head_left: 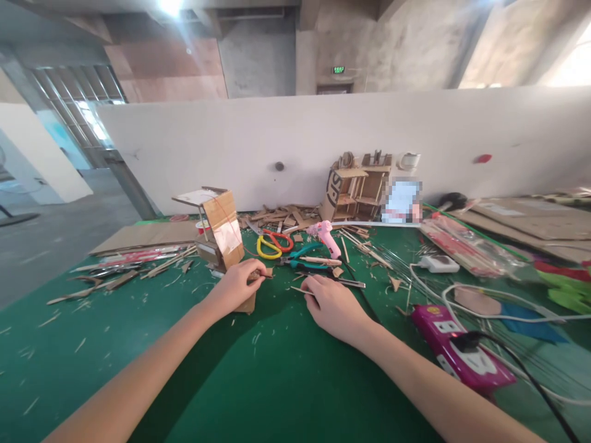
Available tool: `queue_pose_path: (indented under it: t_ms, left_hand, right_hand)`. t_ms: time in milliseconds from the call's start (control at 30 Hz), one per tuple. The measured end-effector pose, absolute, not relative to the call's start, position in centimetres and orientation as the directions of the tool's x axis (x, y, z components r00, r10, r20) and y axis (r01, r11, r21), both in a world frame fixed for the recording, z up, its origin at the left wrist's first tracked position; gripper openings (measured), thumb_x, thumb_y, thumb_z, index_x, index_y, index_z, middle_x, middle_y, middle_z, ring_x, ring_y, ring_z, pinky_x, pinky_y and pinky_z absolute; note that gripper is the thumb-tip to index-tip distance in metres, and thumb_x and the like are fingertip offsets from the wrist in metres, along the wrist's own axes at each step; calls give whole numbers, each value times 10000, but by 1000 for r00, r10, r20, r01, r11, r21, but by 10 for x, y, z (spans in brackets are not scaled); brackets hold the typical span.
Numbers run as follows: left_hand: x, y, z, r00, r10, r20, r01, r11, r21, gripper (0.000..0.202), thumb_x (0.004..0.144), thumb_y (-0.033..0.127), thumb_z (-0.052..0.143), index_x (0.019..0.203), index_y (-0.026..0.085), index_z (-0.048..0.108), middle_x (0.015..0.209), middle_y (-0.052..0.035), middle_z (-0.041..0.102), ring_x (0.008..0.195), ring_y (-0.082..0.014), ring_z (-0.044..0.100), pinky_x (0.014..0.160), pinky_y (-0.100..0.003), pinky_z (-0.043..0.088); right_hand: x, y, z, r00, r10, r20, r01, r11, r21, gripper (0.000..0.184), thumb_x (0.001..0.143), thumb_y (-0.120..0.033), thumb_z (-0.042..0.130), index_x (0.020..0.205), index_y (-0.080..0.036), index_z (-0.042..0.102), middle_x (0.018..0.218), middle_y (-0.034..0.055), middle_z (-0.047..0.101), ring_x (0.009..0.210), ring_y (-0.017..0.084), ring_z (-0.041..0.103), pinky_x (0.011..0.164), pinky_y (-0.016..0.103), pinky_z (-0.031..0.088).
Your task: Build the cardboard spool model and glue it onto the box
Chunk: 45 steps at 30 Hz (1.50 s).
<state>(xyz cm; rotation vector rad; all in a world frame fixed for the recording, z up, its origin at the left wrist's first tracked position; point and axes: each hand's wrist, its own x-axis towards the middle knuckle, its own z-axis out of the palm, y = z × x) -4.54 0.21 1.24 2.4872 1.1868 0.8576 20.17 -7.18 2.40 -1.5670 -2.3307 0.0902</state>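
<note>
My left hand (240, 284) is curled over a small brown cardboard piece (247, 304) on the green table (258, 381), fingers closed on it. Just behind it stands a cardboard box model (221, 231) with a taped side. My right hand (333, 306) rests on the table with its fingers pinched on a thin wooden stick (300, 290). A craft knife (341, 281) lies just beyond the right hand. Pink glue gun (324, 235), yellow and red scissors (273, 243) and teal pliers (302, 252) lie further back.
A magenta power strip (457, 354) with a black plug and white cables sits at the right. A cardboard shelf model (357, 187) stands against the white wall. Flat cardboard sheets (148, 235) and scraps lie at the left; packets and coloured paper at the right.
</note>
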Motion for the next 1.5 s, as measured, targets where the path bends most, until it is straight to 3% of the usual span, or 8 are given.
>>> queue_pose_path:
  t_ms: [300, 500, 667, 867, 1033, 1200, 1400, 1500]
  left_hand:
    - [-45, 0, 12, 552, 740, 384, 589, -672, 449, 68, 867, 164, 495, 897, 218, 525, 1180, -52, 585, 1066, -185, 606, 861, -308, 530]
    - [-46, 1, 13, 539, 783, 310, 632, -620, 465, 62, 863, 224, 550, 924, 233, 541, 1077, -26, 640, 964, -184, 645, 860, -337, 518]
    - [-50, 5, 16, 457, 818, 350, 657, -576, 487, 205, 881, 365, 556, 779, 211, 466, 1045, -45, 674, 955, -215, 664, 824, -365, 529]
    - [-63, 12, 24, 343, 870, 353, 647, -492, 583, 235, 914, 430, 484, 1008, 221, 537, 1045, -70, 699, 968, -204, 686, 838, -347, 556]
    - [-67, 17, 19, 350, 877, 329, 698, -478, 533, 332, 901, 434, 488, 1140, 210, 547, 1123, -97, 685, 1005, -222, 677, 864, -366, 557]
    - [-64, 13, 16, 389, 878, 279, 721, -478, 502, 383, 882, 435, 524, 1200, 225, 559, 1042, -69, 712, 930, -211, 694, 818, -338, 567]
    - [-65, 5, 31, 301, 810, 503, 806, -498, 319, 311, 936, 405, 426, 1097, 203, 596, 997, -68, 709, 862, -208, 681, 792, -316, 531]
    - [-64, 2, 34, 317, 783, 535, 851, -484, 203, 293, 942, 363, 408, 1083, 198, 606, 1013, -67, 689, 803, -202, 664, 758, -315, 518]
  right_hand:
    - [204, -74, 27, -344, 904, 254, 886, 402, -230, 162, 906, -206, 431, 974, -207, 578, 1001, 50, 660, 932, 201, 620, 774, 297, 414]
    - [205, -74, 27, -350, 906, 239, 886, 403, -231, 176, 911, -199, 423, 992, -203, 579, 1013, 54, 657, 947, 204, 622, 780, 301, 420]
    - [204, -74, 27, -349, 906, 238, 885, 402, -234, 180, 915, -203, 421, 1002, -205, 578, 1021, 54, 656, 956, 203, 620, 787, 302, 425]
    - [204, -74, 26, -352, 906, 237, 883, 405, -236, 185, 913, -202, 420, 999, -202, 584, 1022, 56, 656, 957, 202, 618, 816, 305, 428]
    - [202, -73, 25, -354, 904, 238, 883, 407, -235, 187, 908, -207, 429, 1006, -196, 587, 1021, 60, 656, 943, 213, 621, 802, 320, 438]
    - [206, -74, 26, -372, 897, 238, 874, 425, -236, 174, 898, -213, 450, 988, -197, 597, 1003, 53, 658, 927, 207, 619, 785, 316, 440]
    - [213, -80, 30, -569, 788, 236, 744, 616, -260, 194, 922, -269, 470, 994, -220, 643, 957, 31, 650, 897, 166, 597, 789, 279, 437]
    - [215, -78, 34, -506, 816, 280, 810, 561, -171, 226, 941, -264, 437, 994, -215, 652, 973, 48, 652, 951, 194, 577, 846, 320, 422]
